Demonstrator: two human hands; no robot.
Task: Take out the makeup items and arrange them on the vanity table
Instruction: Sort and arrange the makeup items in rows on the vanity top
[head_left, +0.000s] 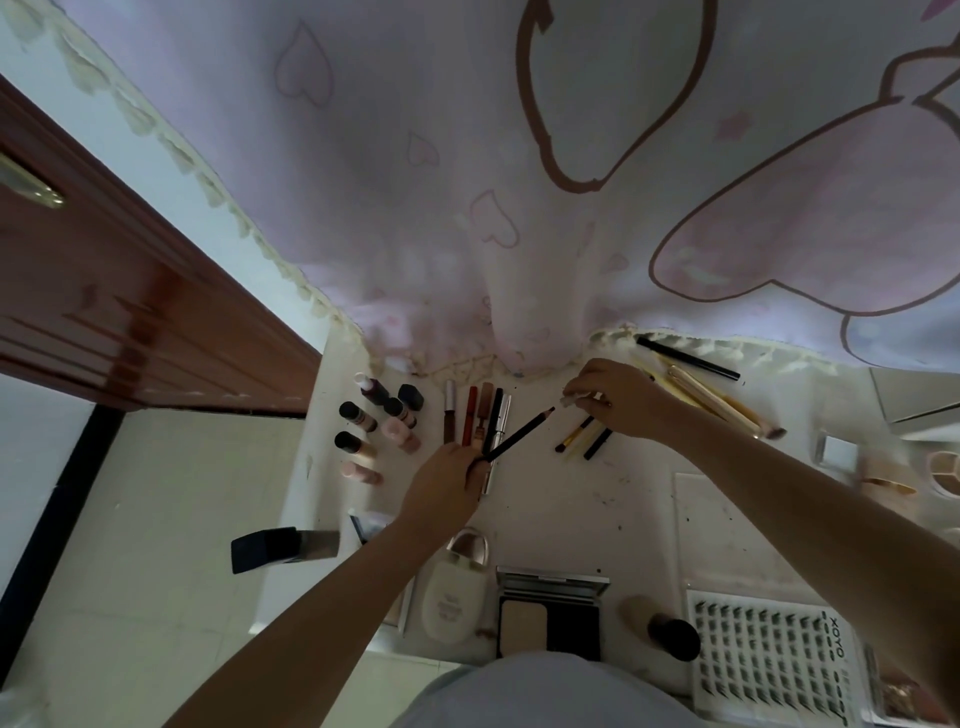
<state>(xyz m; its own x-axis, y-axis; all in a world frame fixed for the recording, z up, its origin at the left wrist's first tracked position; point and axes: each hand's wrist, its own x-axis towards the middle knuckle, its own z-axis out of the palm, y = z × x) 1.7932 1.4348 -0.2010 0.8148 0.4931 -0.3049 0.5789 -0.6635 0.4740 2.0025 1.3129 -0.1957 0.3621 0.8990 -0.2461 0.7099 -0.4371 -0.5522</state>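
Observation:
My left hand (449, 480) pinches a black makeup pencil (522, 433) by its lower end, the tip pointing up and right. My right hand (615, 397) pinches a small clear cap (573, 399) just beyond the pencil's tip. On the white vanity table (561, 499), a row of lip products (475, 415) lies side by side above my left hand. Several small foundation bottles (382, 423) lie at the left. Under my right hand lie thin brushes and pencils (584, 439).
Gold-handled brushes (714, 402) and a black liner (688, 357) lie at the back right. Near the front edge are a cream bottle (451, 597), an open compact (550, 618), a black-capped bottle (662, 626) and a lash tray (769, 660). A pink curtain (467, 182) hangs behind.

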